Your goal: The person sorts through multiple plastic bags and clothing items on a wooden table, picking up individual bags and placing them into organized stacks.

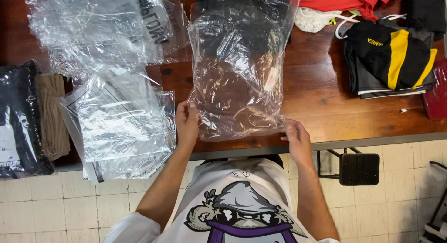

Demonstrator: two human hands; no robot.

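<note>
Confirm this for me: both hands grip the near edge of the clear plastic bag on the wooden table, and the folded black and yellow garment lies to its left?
Not quite. In the head view, the black and yellow garment lies to the right of the clear plastic bag, not the left. The left hand and right hand do grip its near edge on the wooden table.

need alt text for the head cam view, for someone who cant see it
A person's left hand and right hand grip the near corners of a clear plastic bag lying on a dark wooden table. More plastic bags lie to the left, and a folded black and yellow garment to the right.
</note>
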